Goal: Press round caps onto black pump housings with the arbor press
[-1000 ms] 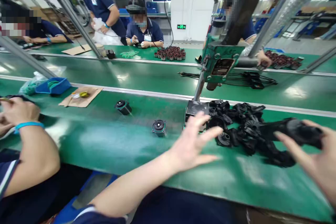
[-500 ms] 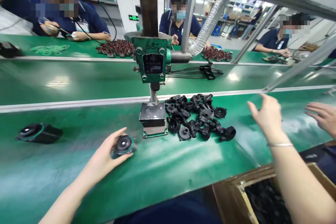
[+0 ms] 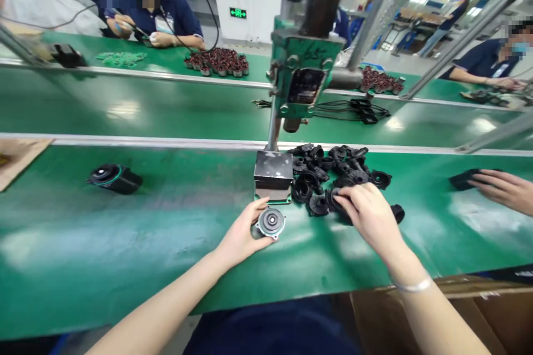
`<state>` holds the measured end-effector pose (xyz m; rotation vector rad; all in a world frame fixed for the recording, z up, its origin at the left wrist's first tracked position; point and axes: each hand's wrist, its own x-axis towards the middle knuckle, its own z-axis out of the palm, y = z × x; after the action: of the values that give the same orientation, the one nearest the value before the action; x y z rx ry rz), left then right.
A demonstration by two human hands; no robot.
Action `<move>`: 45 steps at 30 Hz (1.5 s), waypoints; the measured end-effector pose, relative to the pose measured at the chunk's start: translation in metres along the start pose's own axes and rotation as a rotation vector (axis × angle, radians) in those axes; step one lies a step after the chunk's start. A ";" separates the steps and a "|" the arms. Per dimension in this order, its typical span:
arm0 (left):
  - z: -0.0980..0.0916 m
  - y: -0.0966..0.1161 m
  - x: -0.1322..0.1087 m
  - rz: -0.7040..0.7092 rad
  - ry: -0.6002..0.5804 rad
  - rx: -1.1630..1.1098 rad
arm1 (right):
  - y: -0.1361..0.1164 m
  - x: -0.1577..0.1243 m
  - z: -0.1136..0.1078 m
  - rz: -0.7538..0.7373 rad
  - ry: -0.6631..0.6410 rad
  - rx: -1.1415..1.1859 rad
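My left hand (image 3: pixel 241 236) is closed around a small pump motor (image 3: pixel 272 224), its round black face with a pale rim turned up, just in front of the press base. Over a pile of black plastic pump covers (image 3: pixel 318 205), my right hand (image 3: pixel 368 213) has its thumb and fingers pinched on one pump cover (image 3: pixel 333 199); part of that cover is hidden by the fingers. A second pump motor (image 3: pixel 116 178), dark with a green ring, lies on its side on the green bench at left.
A green bench press (image 3: pixel 306 75) on a metal column rises behind the black block (image 3: pixel 273 166). At right another person's hand (image 3: pixel 503 191) touches a dark block (image 3: pixel 464 179). Cardboard (image 3: pixel 416 310) lies below the bench edge. Co-workers sit across the line, beside copper-coloured parts (image 3: pixel 219 62).
My left hand has carried the pump motor right, to the press base. My right hand has come left from open bench onto the pile and closed on a cover. The view has shifted left.
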<state>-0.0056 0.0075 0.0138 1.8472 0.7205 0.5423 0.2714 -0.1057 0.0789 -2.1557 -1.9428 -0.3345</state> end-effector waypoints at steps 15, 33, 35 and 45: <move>0.004 -0.013 -0.012 0.159 -0.009 0.059 | -0.070 -0.031 0.024 0.152 0.003 0.560; 0.004 -0.016 -0.013 0.210 0.021 -0.010 | -0.132 0.010 0.010 -0.148 0.060 0.334; 0.004 -0.017 -0.013 0.221 0.020 -0.010 | -0.133 0.009 0.009 -0.154 0.065 0.335; 0.004 -0.018 -0.014 0.226 0.008 0.012 | -0.132 0.010 0.011 -0.184 0.075 0.344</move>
<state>-0.0169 0.0007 -0.0046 1.9514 0.5240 0.6915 0.1413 -0.0797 0.0732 -1.7335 -1.9914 -0.0982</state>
